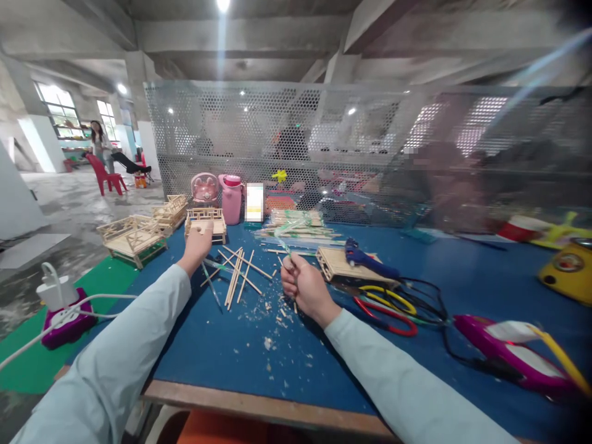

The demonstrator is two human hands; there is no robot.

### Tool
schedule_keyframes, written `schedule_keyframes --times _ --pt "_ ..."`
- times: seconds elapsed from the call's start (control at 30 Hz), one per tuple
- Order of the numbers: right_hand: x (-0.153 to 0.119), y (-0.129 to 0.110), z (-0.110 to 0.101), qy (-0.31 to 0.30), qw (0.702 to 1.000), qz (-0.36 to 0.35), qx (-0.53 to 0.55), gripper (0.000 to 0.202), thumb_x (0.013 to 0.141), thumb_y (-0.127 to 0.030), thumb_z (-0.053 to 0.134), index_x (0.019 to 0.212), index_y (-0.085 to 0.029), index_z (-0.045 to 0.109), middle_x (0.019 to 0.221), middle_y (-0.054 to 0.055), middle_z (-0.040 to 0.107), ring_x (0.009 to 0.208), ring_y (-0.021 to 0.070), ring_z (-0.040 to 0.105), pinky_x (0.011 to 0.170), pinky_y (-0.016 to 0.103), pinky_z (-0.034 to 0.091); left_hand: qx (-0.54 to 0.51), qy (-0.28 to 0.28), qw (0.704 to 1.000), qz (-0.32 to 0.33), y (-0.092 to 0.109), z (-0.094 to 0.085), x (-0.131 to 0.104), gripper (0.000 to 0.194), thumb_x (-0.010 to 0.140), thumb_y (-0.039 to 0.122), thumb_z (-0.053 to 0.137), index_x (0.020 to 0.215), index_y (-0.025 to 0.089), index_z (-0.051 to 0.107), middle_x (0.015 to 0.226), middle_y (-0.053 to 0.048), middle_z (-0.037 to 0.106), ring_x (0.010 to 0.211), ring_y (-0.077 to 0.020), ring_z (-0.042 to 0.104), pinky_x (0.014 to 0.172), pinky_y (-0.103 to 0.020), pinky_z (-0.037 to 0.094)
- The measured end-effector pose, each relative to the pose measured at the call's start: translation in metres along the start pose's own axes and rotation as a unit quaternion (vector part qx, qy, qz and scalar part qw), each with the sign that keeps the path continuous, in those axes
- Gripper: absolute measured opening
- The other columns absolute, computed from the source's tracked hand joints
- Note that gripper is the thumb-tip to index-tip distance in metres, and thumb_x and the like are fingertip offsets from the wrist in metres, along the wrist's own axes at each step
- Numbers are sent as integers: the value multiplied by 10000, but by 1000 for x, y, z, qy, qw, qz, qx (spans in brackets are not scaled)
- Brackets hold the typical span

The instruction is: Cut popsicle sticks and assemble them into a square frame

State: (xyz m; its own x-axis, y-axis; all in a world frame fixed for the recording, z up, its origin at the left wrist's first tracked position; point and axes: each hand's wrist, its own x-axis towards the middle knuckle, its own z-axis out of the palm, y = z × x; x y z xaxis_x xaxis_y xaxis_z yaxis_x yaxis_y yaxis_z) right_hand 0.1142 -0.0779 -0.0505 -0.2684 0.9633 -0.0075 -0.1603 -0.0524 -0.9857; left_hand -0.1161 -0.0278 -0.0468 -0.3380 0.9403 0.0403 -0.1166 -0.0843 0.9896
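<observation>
My left hand (198,248) reaches to the far left of the blue table, its fingers closed on the front of a small wooden stick bench (213,214). My right hand (306,285) is a fist over the middle of the table. From its top sticks a thin clear plastic wrapper (283,237) with greenish marks. Between both hands lie several loose wooden sticks (237,277), crossing one another, beside a clear plastic strip (213,287). Bundled sticks in wrappers (300,225) lie behind my right hand.
A blue glue gun (370,259) rests on a wooden stick piece (335,262) at right, near cables (393,308) and a purple power strip (513,357). More miniature furniture (132,237) stands left. A pink jug (231,198) stands before a perforated screen (222,123).
</observation>
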Motion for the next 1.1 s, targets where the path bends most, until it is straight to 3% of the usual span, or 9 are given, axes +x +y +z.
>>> schedule_keyframes --times 0.1,0.17,0.3,0.43,0.6,0.7,0.77,0.87,1.1 --pt "-4 1 5 -16 998 -28 -55 238 802 -335 367 606 -212 311 455 -86 319 348 56 246 378 199 170 -91 -35 995 15 8 14 -21 233 795 404 522 840 187 451 533 56 441 379 -56 331 375 -162 206" --pt "-7 2 9 -28 994 -40 -98 247 814 -352 354 611 -212 343 460 -81 335 361 62 269 385 202 196 -171 -136 976 -15 11 25 -39 225 767 333 528 922 189 451 643 19 532 440 -60 400 416 -158 284" --pt "-12 5 14 -55 970 -73 -224 339 839 -392 322 556 -209 354 449 -63 346 402 80 301 424 223 251 -204 -249 947 17 8 44 -63 700 528 49 637 1155 244 396 919 3 579 551 -31 446 508 -149 352" --pt "-16 10 17 -76 910 -162 -373 352 829 -376 370 526 -202 327 486 -55 338 481 90 314 487 235 246 -144 -196 968 60 -1 48 -65 773 539 67 703 1220 229 374 895 14 560 544 -18 426 528 -150 360" --pt "-28 10 23 -174 826 -200 -498 358 841 -313 382 508 -186 340 487 -54 346 491 86 312 506 237 213 -101 -138 985 12 -1 46 -54 258 716 222 580 956 149 523 606 46 478 433 -42 354 402 -152 266" --pt "-14 2 20 -218 818 -181 -501 356 865 -345 341 562 -186 440 520 -45 423 509 94 373 512 222 261 -57 -90 994 4 5 40 -45 84 758 206 463 819 161 500 539 57 394 439 -65 391 437 -164 330" --pt "9 -5 9 -149 824 -176 -518 399 897 -336 247 656 -177 522 593 -18 513 569 112 457 542 217 316 14 -77 997 -3 7 31 -36 58 750 194 441 704 170 468 498 59 354 428 -81 393 446 -184 342" --pt "56 -14 -15 20 740 -157 -654 338 885 -333 312 773 -163 582 729 38 605 687 145 525 603 231 349 120 -70 990 -7 5 10 -21 200 685 180 516 521 186 402 428 53 318 408 -97 373 435 -205 297" --pt "110 -6 -37 30 656 -85 -749 112 737 -204 558 738 -151 656 814 120 673 785 209 596 649 268 374 323 -42 945 22 -14 -23 -4 448 438 95 706 296 208 296 337 32 274 577 -206 532 494 -217 306"
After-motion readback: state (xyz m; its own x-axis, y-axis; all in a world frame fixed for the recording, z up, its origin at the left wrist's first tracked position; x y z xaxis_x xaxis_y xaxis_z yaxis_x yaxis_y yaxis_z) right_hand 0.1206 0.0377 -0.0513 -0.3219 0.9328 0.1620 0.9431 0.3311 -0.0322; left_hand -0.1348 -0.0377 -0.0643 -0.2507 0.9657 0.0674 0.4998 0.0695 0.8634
